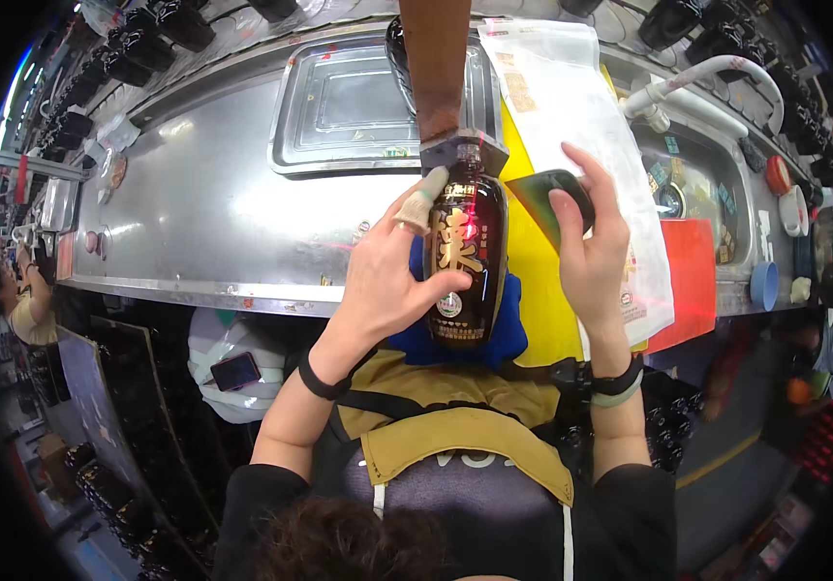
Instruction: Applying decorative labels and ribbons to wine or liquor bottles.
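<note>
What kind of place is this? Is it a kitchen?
Probably a bottling or packing workshop, not a kitchen. The left hand steadies a black bottle at a long steel bench, many more dark bottles are lined up behind, and another worker stands alongside.

We see a long steel bench (213,208) w/ strong glare across its top, a shallow steel tray (339,107) near its far edge. At its right end: sink (697,194) w/ white faucet (717,73). Dark shelving below the front edge; blue strip lights (12,92) at far left.
</note>
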The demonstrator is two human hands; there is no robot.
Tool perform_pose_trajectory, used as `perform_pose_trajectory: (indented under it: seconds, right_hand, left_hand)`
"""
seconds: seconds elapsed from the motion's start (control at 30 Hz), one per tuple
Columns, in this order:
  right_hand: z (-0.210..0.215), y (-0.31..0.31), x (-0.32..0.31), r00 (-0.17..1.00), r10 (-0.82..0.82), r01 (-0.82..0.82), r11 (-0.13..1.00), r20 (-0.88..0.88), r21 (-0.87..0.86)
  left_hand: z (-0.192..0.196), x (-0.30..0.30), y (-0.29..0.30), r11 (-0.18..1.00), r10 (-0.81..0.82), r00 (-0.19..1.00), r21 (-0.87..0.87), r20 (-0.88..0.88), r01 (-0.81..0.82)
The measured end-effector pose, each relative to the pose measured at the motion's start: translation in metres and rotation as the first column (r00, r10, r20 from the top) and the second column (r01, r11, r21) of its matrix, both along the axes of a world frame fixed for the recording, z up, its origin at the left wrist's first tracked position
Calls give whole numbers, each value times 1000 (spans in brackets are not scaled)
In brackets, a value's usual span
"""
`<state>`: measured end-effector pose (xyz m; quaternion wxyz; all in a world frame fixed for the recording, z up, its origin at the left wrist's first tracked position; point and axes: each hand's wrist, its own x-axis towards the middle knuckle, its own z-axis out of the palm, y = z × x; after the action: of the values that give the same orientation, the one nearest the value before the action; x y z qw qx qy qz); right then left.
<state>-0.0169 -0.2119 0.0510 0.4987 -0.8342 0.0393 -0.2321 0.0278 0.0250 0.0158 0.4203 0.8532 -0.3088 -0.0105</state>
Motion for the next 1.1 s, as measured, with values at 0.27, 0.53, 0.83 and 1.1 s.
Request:
perform_pose_trajectory:
  seconds: [0.27, 0.53, 0.83, 1.1]
  right_hand:
    - [14, 4, 47, 946, 315, -293, 932, 76, -214]
    - [23, 10, 62, 895, 438, -385, 851, 78, -358]
    - [0, 7, 25, 700, 670, -260, 563, 249, -784]
    - [-4, -18, 50, 818, 465, -68, 662, 337, -747]
  left_hand:
    - [-3, -39, -6, 965, -165, 910, -252, -381, 69]
    - [-1, -51, -5, 995, 3, 990, -100, 141, 11]
    - [-13, -64, -3, 963, 82, 995, -255, -52, -92]
    - [-32, -70, 9, 967, 159, 985, -189, -71, -170]
